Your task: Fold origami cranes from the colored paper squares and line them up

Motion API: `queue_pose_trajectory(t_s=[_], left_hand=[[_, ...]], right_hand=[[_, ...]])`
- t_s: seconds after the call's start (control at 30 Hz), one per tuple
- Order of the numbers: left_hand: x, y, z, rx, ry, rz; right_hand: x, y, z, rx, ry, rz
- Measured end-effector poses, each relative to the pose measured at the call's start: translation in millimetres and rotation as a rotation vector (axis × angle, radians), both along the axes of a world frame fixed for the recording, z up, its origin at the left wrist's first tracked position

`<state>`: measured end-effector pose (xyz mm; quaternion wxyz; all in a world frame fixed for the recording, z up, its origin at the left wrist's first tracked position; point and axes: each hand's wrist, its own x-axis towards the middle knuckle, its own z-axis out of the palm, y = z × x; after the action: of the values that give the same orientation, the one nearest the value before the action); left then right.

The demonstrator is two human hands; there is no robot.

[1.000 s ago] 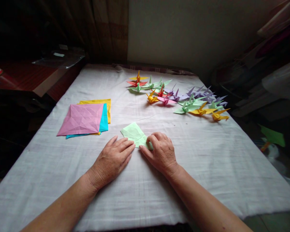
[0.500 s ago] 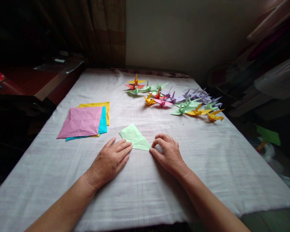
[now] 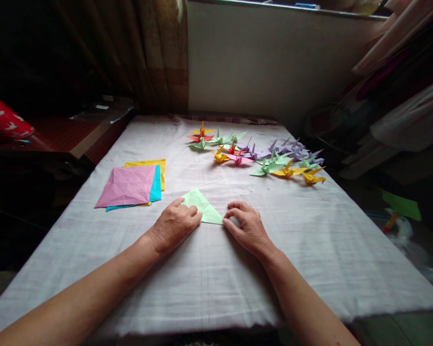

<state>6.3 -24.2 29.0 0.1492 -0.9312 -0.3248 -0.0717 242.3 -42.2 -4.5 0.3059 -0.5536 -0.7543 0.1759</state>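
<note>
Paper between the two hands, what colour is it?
The folded paper is light green; the head view shows it best.

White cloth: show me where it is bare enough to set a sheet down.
Bare: the white cloth right of the right hand, nearer than the paper cranes; the near left, in front of the stack of sheets; the strip between stack and cranes. Crowded: the far right, among the cranes, and the middle, where left hand and right hand touch the green paper.

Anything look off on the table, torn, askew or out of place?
Nothing serious. The sheet stack sits fanned, pink over blue and yellow; the green paper lies flat, left hand and right hand touching it.
</note>
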Motion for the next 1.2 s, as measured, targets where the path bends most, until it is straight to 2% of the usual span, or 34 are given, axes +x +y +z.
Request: queue_pose_trajectory(t_s=[0.1,0.2,0.3,0.37,0.43,0.5,0.63,0.73,0.83,0.93,1.07,1.2], left_hand=[[3,0,-1.0,0.054,0.073,-0.045],[4,-1,-4.4,0.106,0.061,-0.036],[4,-2,-5.9,0.1,-0.052,0.017],[3,-2,-3.2,0.04,-0.206,0.121],[3,-2,2.7,-0.105,-0.433,0.258],[4,-3,10.6,-0.344,-0.707,0.359],[9,-5,22.8,-0.914,-1.145,0.399],[11,-6,22.8,-1.129,-1.268,0.432],[11,-6,15.4,-1.156,-1.28,0.486],[13,-8,6.1,-1.136,-1.217,0.529],[12,-10,1.0,-1.152,-1.177,0.541],[7,-10,5.6,-1.122,-1.196,0.572]], right_hand=[[2,4,-2.1,0.02,0.07,-0.006],[4,7,-3.9,0.03,0.138,-0.011],[5,8,-5.2,0.022,0.192,-0.024],[5,8,-5.5,0.015,0.226,-0.045],[4,8,-4.3,0.029,0.246,-0.054],[2,8,-0.6,0.073,0.255,-0.04],[-1,6,13.2,0.113,0.313,0.039],[-3,5,21.8,0.048,0.397,0.128],[-10,4,20.7,-0.102,0.513,0.164],[-21,4,11.7,-0.221,0.611,0.128],[-30,4,3.4,-0.242,0.587,0.102],[-31,7,8.5,-0.213,0.617,0.08]])
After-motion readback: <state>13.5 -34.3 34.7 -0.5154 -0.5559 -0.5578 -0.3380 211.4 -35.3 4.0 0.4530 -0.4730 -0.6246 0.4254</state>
